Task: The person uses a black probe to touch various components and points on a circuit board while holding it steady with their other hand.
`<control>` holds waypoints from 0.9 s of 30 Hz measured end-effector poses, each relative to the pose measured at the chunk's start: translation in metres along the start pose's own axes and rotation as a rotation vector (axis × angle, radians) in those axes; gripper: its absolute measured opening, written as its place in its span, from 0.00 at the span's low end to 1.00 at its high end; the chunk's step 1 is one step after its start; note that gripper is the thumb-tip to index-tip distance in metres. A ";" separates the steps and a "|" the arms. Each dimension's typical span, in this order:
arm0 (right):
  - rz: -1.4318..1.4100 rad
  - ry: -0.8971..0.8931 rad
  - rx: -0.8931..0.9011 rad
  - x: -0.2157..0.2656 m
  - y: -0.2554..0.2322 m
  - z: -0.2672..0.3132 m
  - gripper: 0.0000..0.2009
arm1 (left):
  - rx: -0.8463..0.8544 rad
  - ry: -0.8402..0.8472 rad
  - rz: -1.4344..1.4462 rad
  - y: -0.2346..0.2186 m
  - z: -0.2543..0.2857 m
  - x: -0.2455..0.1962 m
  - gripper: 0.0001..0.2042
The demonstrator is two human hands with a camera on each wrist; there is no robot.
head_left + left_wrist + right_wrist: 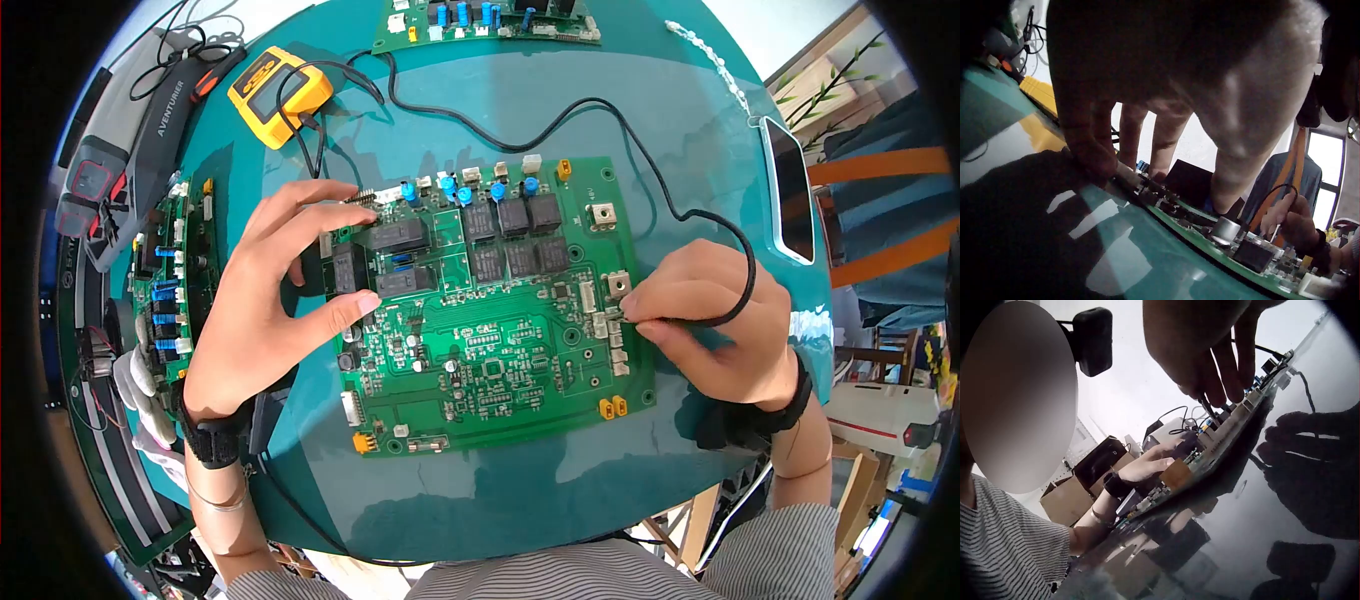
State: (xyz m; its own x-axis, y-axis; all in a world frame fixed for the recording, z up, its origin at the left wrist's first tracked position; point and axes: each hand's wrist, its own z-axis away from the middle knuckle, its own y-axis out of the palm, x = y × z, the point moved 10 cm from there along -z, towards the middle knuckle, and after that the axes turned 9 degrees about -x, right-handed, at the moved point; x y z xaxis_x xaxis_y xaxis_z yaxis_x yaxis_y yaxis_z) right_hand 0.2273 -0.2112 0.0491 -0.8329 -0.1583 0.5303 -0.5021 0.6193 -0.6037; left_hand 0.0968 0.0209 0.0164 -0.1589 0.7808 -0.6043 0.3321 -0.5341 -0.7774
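Note:
A large green circuit board (520, 415) lies on the table, carrying black relays (487, 264), blue capacitors and white connectors (617, 355). My left hand (260, 290) spreads over its left side, fingers at the far-left corner and thumb extended onto the board beside a relay. At the right edge my right hand (720, 320) pinches the end of a black cable (684, 211), fingertips right by a metal terminal (619, 285) and the white connectors. The fingers hide the cable's tip. From there the cable loops back to a yellow handheld device (281, 98) at the far left.
Another green board (170, 290) stands at the left, and part of a third (490, 30) shows at the far edge. A white-edged phone (788, 190) lies at the right, below a beaded strap (715, 68). Grey cases (160, 140) line the left side.

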 end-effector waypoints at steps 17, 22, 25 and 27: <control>0.044 -0.091 0.040 0.010 0.003 0.000 0.12 | 0.001 0.001 -0.003 0.000 -0.001 -0.001 0.26; 0.026 -0.124 0.056 0.014 0.004 0.002 0.13 | 0.001 0.004 0.002 0.000 -0.001 -0.001 0.26; 0.042 -0.131 0.080 0.012 0.007 0.003 0.13 | 0.003 0.008 -0.004 0.000 -0.001 -0.002 0.26; 0.037 -0.135 0.084 0.012 0.007 0.003 0.13 | 0.005 0.008 -0.005 0.000 -0.001 -0.002 0.26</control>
State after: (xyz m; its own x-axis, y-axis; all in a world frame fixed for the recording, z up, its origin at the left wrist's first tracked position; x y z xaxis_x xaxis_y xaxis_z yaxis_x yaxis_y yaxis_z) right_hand 0.2126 -0.2110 0.0496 -0.8719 -0.2421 0.4256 -0.4837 0.5606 -0.6721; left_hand 0.0981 0.0192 0.0179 -0.1529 0.7863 -0.5986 0.3267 -0.5314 -0.7816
